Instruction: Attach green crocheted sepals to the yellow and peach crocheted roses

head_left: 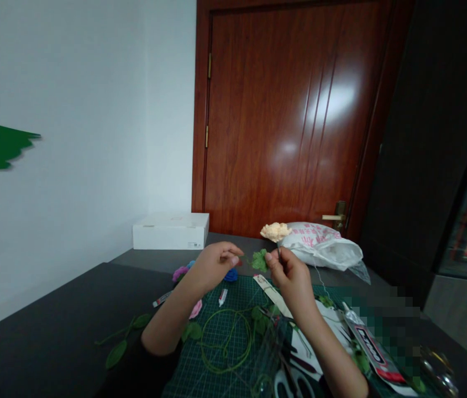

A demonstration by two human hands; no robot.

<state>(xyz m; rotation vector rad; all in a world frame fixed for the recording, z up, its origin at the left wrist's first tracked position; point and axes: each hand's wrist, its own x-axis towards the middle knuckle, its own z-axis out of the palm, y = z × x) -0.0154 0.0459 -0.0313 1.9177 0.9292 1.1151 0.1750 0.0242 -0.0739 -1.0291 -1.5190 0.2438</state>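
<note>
My right hand [293, 273] pinches a small green crocheted piece [260, 260] between thumb and fingers, above the cutting mat. A thin dark stick [278, 252] sticks up at those fingertips, just below a peach crocheted flower [276, 231]; whether the two are joined I cannot tell. To the left, my left hand [215, 266] has its fingers drawn together, with a faint green strand of yarn [246, 257] running from them toward the green piece. Its fingertips are partly hidden. Behind that hand lie a blue crocheted flower [230, 275] and a purple one [180, 273].
The green cutting mat [194, 359] carries a coil of green yarn [205, 348], scissors [293, 381], a small glue tube [223, 297] and a large glue tube [372, 345]. Green leaves [116, 354] lie at left. A white box [170, 232] and a plastic bag [320, 246] stand behind.
</note>
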